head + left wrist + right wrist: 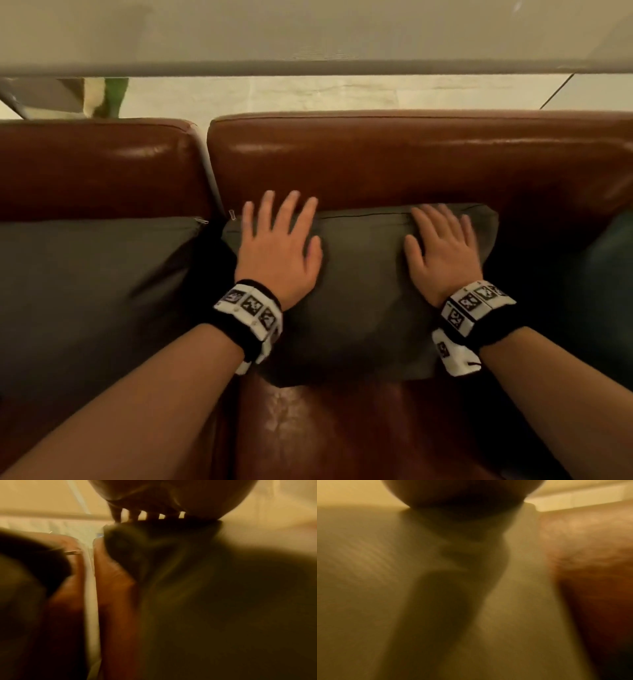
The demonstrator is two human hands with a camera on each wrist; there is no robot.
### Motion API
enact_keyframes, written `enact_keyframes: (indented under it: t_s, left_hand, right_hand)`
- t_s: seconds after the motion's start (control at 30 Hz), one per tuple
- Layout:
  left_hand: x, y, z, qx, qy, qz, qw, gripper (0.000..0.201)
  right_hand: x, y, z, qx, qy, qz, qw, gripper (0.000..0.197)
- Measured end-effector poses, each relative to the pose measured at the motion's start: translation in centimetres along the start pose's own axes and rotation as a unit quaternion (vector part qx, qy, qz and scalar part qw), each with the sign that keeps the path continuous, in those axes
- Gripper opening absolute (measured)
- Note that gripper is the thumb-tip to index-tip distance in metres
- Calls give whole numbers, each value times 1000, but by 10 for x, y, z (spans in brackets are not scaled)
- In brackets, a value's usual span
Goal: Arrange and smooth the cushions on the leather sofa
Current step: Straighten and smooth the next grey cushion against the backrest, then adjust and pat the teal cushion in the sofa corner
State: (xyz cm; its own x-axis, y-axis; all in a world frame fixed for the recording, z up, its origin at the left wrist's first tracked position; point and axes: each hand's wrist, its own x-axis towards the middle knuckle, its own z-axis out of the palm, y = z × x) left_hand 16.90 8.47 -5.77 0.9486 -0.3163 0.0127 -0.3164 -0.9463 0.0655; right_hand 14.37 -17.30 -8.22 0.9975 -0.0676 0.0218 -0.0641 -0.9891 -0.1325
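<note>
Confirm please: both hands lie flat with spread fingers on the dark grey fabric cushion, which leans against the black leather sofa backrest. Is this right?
One detail is wrong: the leather sofa backrest is glossy brown, not black, as the head view shows. The rest holds: the left hand and right hand lie flat with spread fingers on the dark grey fabric cushion, which leans against it.

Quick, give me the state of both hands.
Left hand: open, fingers spread, flat on the green cushion.
Right hand: open, flat on the same cushion.
</note>
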Motion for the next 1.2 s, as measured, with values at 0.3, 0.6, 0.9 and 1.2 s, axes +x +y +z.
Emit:
enact_keyframes:
  t_s: [0.3,0.6,0.9,1.2]
  left_hand:
    - [26,-3,28,7,-75,45,996,79]
    - [20,4,-5,-58,-111,37,991,82]
    - [-25,156,-48,-93,-90,364,922,63]
    - [-27,426,-22,-108,-98,535,832,57]
  right_hand:
    - [34,49,-11,-51,-143,72,986,74]
    - [-91,61,-96,50,-71,100,991,43]
    - [-286,95,-99,89,161,372,910,37]
    - [-242,192,-77,55,42,406,911,62]
